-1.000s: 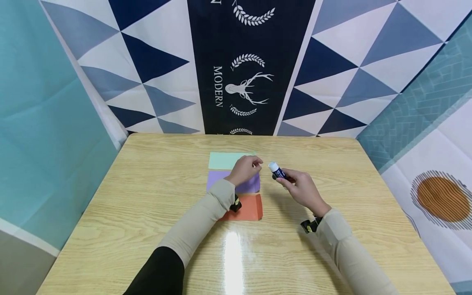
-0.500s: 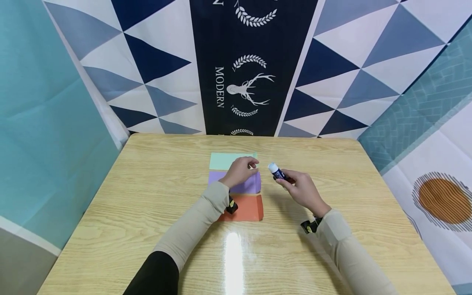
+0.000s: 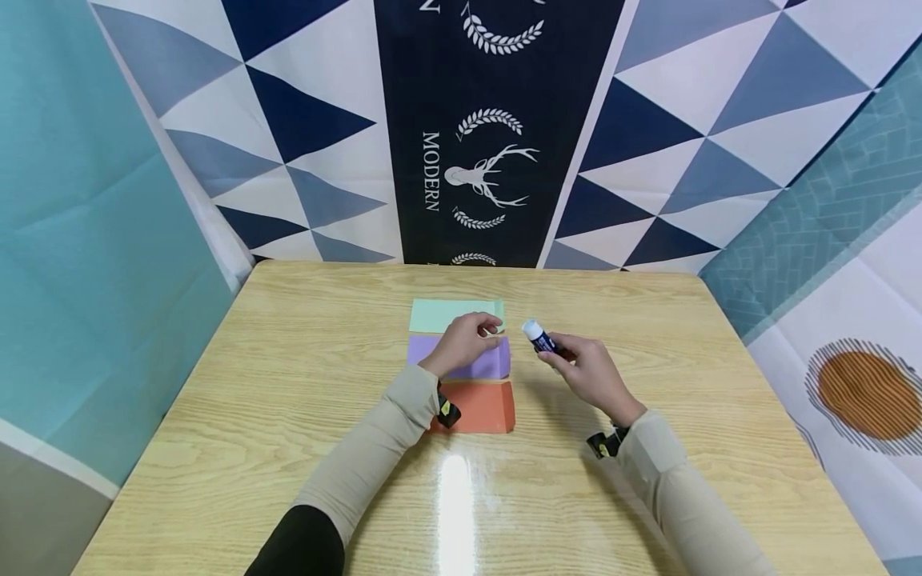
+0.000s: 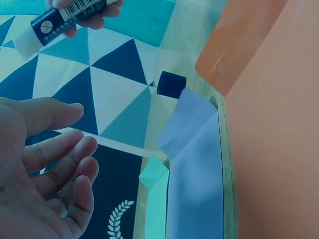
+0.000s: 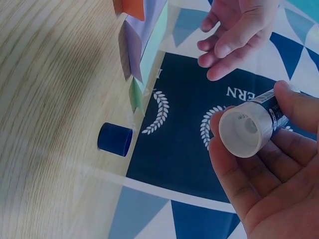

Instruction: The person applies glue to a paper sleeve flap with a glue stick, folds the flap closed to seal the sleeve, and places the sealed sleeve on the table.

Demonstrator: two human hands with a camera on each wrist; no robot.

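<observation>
My right hand grips a glue stick between thumb and fingers, its white open end pointing up and left. In the right wrist view, that uncapped white end looks hollow, with no glue plainly visible. My left hand hovers over the paper strips, fingers loosely bent, nothing in them. Below it lie a green strip, a purple strip and an orange strip, each with a creased flap at its right end. A dark blue cap lies on the table beyond the purple flap.
The wooden table has its back edge against a patterned cloth. More cloth hangs at the left and right sides. A bright reflection shows on the tabletop near the front.
My left hand has drawn back a little to the left and toward me, off the green flap. My right hand with the glue stick has stayed almost still.
</observation>
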